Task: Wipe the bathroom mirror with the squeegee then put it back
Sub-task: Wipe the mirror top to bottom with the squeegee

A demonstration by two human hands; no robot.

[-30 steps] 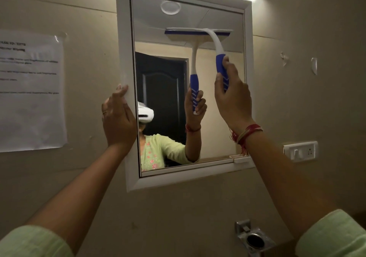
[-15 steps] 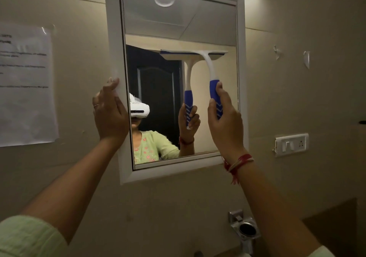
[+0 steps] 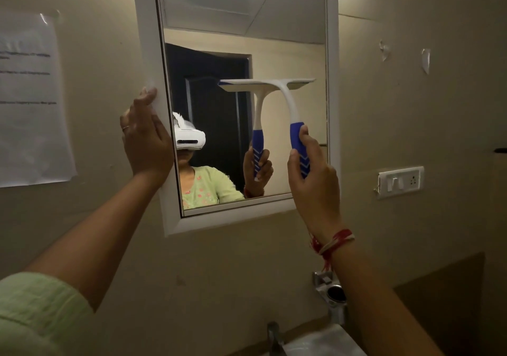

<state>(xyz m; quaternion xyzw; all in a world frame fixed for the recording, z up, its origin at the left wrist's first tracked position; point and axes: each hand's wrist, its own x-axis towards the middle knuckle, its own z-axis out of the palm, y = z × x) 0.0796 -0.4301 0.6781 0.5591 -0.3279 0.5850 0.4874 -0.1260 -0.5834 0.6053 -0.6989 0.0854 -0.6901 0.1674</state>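
A white-framed mirror (image 3: 333, 108) hangs on the beige wall. My right hand (image 3: 312, 180) grips the blue handle of a white and blue squeegee (image 3: 288, 94). Its blade lies flat against the right half of the glass, about mid-height. My left hand (image 3: 145, 141) rests flat on the left side of the frame, fingers spread. The glass reflects the squeegee, the hand and a dark door.
A printed paper sheet (image 3: 30, 100) is taped to the wall at the left. A switch and socket plate (image 3: 400, 181) sits right of the mirror. Below are a chrome wall holder (image 3: 332, 292), a tap (image 3: 274, 336) and a basin edge (image 3: 323, 342).
My right hand has drawn the squeegee down the glass from near the top to about mid-height. My left hand has stayed on the frame. The view has tilted downward.
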